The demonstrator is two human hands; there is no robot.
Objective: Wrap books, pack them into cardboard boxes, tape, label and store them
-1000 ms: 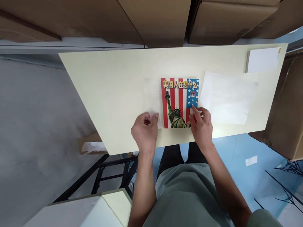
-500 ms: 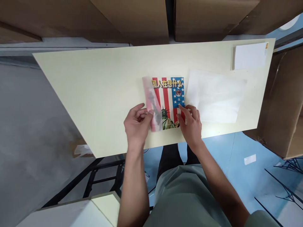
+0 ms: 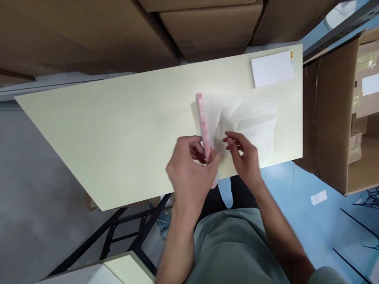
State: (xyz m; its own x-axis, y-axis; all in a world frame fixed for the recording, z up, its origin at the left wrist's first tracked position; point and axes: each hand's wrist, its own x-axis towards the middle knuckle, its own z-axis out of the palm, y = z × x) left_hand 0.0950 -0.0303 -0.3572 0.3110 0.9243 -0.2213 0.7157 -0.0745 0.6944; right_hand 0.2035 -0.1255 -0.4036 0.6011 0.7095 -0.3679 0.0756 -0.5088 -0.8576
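My left hand (image 3: 191, 169) is closed on a book (image 3: 202, 122), which stands tilted on edge so that its narrow pinkish spine faces up. Thin white paper (image 3: 213, 108) lies along the book's right side. The cover cannot be seen from here. Just to the right, my right hand (image 3: 245, 154) hovers with its fingers bent and apart, holding nothing. Beyond it a thin, creased white sheet (image 3: 259, 122) spreads over the table.
A white stack with an orange mark (image 3: 272, 69) lies at the far right of the pale table (image 3: 118, 130). Cardboard boxes (image 3: 213, 33) line the back edge. An open cardboard box (image 3: 328, 114) stands off the right end.
The book lay flat with its flag-and-statue cover up, partly under translucent paper. My left hand has tipped it up on edge, and my right hand has come off it. The view has shifted right.
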